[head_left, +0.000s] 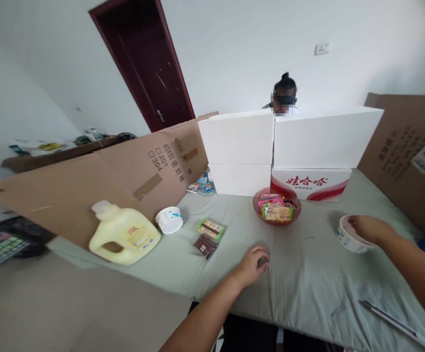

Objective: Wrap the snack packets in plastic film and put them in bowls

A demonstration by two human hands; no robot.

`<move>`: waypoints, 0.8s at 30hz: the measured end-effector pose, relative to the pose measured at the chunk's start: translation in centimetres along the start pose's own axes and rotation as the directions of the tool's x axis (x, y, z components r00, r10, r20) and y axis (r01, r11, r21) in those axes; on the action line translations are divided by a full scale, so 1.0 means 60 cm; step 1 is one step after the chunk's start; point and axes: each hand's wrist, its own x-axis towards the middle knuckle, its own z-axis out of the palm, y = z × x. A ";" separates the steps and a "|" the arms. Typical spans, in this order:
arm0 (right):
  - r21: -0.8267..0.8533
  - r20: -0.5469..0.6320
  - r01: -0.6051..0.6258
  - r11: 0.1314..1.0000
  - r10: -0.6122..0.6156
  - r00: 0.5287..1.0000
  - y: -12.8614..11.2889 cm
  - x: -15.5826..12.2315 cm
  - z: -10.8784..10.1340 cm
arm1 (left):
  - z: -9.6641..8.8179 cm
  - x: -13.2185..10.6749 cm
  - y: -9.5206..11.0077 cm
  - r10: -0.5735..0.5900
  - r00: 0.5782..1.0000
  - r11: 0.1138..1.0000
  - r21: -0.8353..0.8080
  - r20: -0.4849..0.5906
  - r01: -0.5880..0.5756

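The work surface before you is a table [309,274] under a loose, pale green cloth; expect the fabric to ruck if anything is dragged across it. Upon it, in descending size:

The yellow jug [126,237], at far left, would be the heaviest piece if full; its moulded handle is the natural grip. The reddish bowl [271,220], near the white boxes [236,142], looks rigid and perhaps brittle; support it beneath the rim with both hands.

The right-hand tub [353,243], the piece you are handling, stands upright on the cloth at the right of the table. It appears to be thin coated card: light, springy, smooth, and likely to buckle under a hard squeeze. Take it by the rolled rim, its stiffest part, or cradle the wall low down. Your right hand [373,230] lies over its rim with the fingers inside; whether they pinch the wall or something within, you cannot tell from this view. A similar tub [170,221] rests beside the jug.

Your left hand [253,266] lies on the cloth, fingers curled inward. A small dark patch [262,261] shows at the fingertips; object or shadow, it cannot be told.

Smallest are the green-edged packet [211,229] and brown packet [205,245]: light, probably crushable, best lifted by their wrapper edges.
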 end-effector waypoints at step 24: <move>0.509 -0.015 0.300 0.807 -0.340 0.940 -0.140 -0.302 0.134 | -0.112 0.075 -0.040 -0.490 0.872 0.844 -0.242 0.019 0.479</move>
